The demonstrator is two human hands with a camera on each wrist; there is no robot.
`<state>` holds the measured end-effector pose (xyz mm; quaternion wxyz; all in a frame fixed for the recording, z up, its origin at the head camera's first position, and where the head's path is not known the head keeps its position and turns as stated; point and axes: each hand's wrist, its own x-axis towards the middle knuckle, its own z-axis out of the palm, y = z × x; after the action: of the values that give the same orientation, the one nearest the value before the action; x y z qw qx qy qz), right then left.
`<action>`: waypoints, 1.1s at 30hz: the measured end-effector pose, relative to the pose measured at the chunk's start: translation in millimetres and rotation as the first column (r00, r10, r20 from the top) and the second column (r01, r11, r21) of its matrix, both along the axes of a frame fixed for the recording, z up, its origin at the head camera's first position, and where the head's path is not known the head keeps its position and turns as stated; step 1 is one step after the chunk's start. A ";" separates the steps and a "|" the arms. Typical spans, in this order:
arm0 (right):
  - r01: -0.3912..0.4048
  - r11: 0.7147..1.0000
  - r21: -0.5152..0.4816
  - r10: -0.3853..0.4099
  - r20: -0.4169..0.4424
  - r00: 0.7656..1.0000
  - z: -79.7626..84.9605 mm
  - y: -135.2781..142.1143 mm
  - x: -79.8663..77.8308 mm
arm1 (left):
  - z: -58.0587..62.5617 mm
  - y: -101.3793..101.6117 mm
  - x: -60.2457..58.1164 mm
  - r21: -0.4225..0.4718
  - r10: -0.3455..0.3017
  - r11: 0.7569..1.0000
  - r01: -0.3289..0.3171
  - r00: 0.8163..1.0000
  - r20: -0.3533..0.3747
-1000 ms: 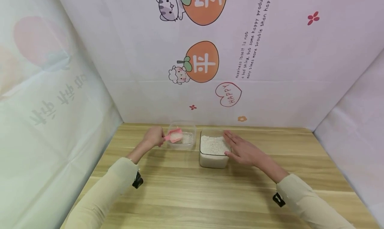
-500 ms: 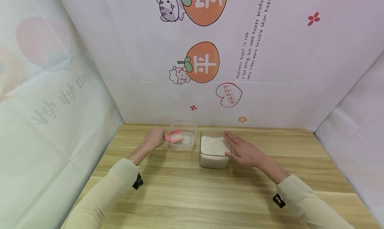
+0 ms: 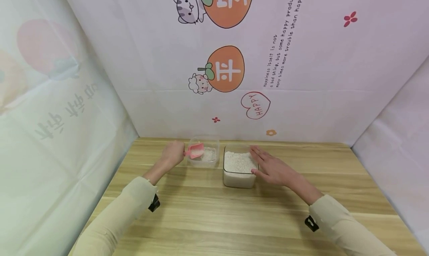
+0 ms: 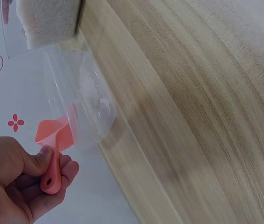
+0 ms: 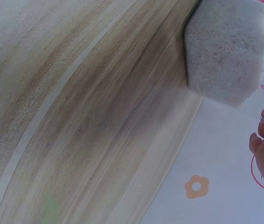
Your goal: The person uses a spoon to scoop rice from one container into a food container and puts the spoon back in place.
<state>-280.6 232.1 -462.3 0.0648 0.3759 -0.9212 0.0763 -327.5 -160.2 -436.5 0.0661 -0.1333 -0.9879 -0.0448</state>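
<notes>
My left hand (image 3: 172, 153) grips the handle of a pink scoop (image 4: 56, 135), thumb along the handle and fingers curled under it. White grains lie in the scoop, which is over the left part of a small clear plastic box (image 3: 203, 164). Some rice (image 3: 209, 154) lies on the bottom of that box. To its right stands a larger clear container (image 3: 238, 180) with a dark rim, filled high with white rice (image 4: 47, 23). My right hand (image 3: 273, 170) rests at this container's right rim, fingers extended along it and thumb near the front corner.
The wooden table (image 3: 214, 218) carries both containers near its back edge. Behind them rises a white wall sheet (image 3: 167, 110) printed with cartoons and writing. White sheets also flank the table on both sides. A black clip (image 3: 311, 223) hangs at the right sleeve.
The left hand and scoop stay over the small box with hardly any shift. The right hand keeps its place at the larger container.
</notes>
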 end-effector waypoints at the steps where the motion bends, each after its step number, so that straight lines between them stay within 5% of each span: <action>1: -0.002 1.000 -0.003 0.002 -0.003 1.000 -0.2 0.0 -0.1 | -0.1 0.2 0.3 -0.001 -0.002 1.000 0.002 1.000 -0.007; 20: 0.006 1.000 0.015 -0.006 0.002 1.000 -1.0 -0.1 -0.6 | -10.4 -1.3 3.1 -0.145 -0.118 0.985 0.090 0.974 -0.196; 30: -0.005 1.000 0.007 0.005 0.000 1.000 1.3 -1.4 0.8 | -14.9 -4.1 3.9 -0.300 -0.207 0.948 0.106 0.921 -0.329; 33: -0.002 1.000 0.005 0.002 -0.005 1.000 0.3 -0.9 0.9 | -14.5 -5.0 4.1 -0.305 -0.211 0.946 0.108 0.920 -0.331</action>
<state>-279.7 231.2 -462.1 0.0660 0.3772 -0.9209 0.0734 -323.4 -165.2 -450.9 0.2218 -0.2280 -0.9410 0.1154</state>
